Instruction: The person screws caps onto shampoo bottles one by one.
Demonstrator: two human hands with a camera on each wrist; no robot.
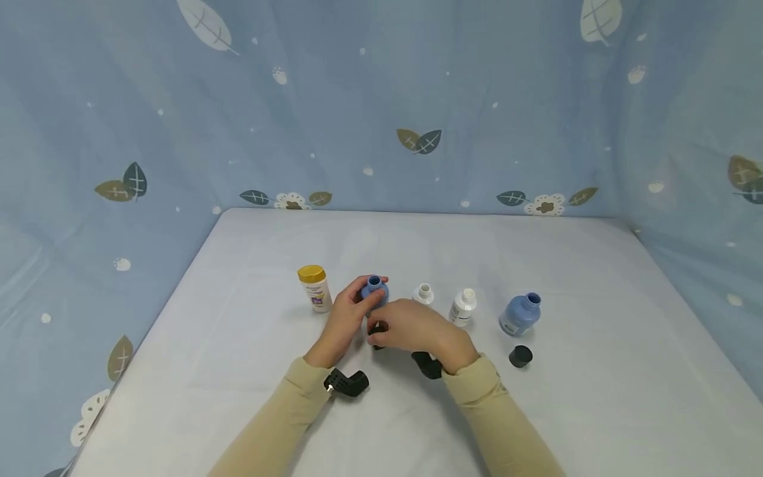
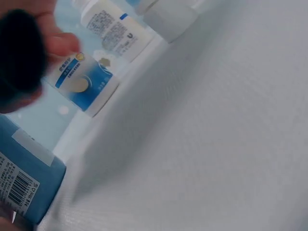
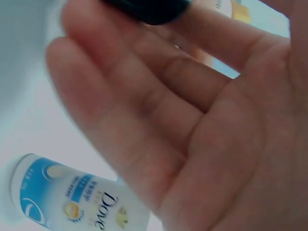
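A blue bottle (image 1: 375,293) with an uncapped neck stands upright on the table, and my left hand (image 1: 342,321) grips it round the side. Just in front of that bottle, my right hand (image 1: 417,327) pinches a black cap (image 1: 378,333) in its fingertips, apart from the bottle's neck. The left wrist view shows the dark cap (image 2: 20,53) close up, above the blue bottle's labelled side (image 2: 33,168). In the right wrist view, the cap (image 3: 149,8) sits at the fingertips, partly cut off by the frame edge.
Beyond my right hand stand two white bottles, one uncapped (image 1: 424,293) and one labelled (image 1: 462,307). Farther right are a second uncapped blue bottle (image 1: 520,314) and a loose black cap (image 1: 521,356). A yellow-capped bottle (image 1: 314,289) stands left of my left hand.
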